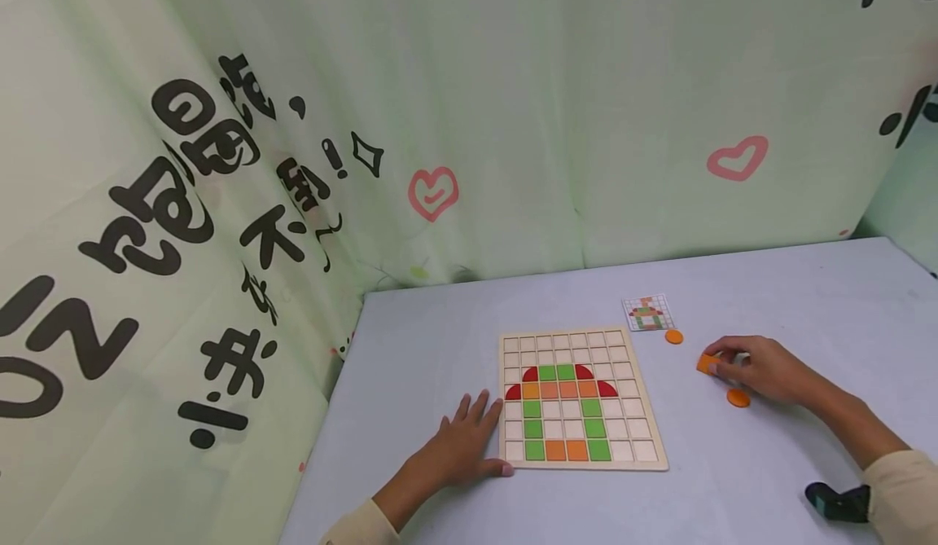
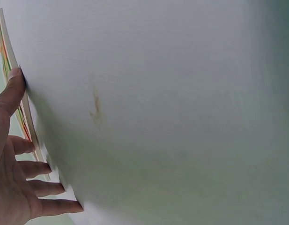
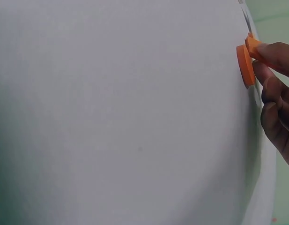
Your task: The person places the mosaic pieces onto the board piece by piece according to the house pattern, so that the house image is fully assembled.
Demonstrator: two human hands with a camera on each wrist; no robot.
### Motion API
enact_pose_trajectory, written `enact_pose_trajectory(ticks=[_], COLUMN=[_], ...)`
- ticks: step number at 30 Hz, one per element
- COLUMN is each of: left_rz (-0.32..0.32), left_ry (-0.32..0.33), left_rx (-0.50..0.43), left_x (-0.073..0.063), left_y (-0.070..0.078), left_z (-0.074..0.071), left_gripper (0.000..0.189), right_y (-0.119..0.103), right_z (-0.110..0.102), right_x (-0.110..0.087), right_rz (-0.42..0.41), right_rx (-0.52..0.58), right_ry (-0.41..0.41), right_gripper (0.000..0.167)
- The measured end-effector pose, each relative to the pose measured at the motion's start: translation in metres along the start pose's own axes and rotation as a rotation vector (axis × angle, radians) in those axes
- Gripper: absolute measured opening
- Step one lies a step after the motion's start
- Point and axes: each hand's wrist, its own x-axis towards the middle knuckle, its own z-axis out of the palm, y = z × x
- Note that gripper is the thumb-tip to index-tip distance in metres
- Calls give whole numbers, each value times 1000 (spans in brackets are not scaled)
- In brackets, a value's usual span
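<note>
A wooden grid board (image 1: 636, 439) lies on the table, with green, orange and red pieces set in its squares in a mushroom-like pattern. My left hand (image 1: 462, 443) rests at the board's lower left corner, fingers spread, the thumb on its near edge. In the left wrist view the thumb (image 2: 14, 89) lies against the board's rim (image 2: 27, 108). Right of the board, my right hand (image 1: 762, 368) pinches an orange square piece (image 1: 707, 364) between thumb and fingers. Close beside it lies an orange round piece (image 1: 738, 398), also seen in the right wrist view (image 3: 245, 66).
A small pattern card (image 1: 648, 314) lies behind the board's far right corner, with another orange round piece (image 1: 674, 336) near it. A black object (image 1: 837, 503) sits by the right sleeve. A printed curtain (image 1: 572, 121) hangs behind the white-covered table (image 1: 432, 325).
</note>
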Motion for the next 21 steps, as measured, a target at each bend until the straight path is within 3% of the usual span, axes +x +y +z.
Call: enact_pose_trajectory(ticks=[21], left_rz=[-1], left_ry=[-9], left_rx=[-21], left_x=[0], left_y=[1], left_z=[-1], left_gripper=[99], right_y=[-23], right_z=[0], right_x=[3], right_rz=[-20], right_rx=[256], right_ry=[-124], right_gripper=[34])
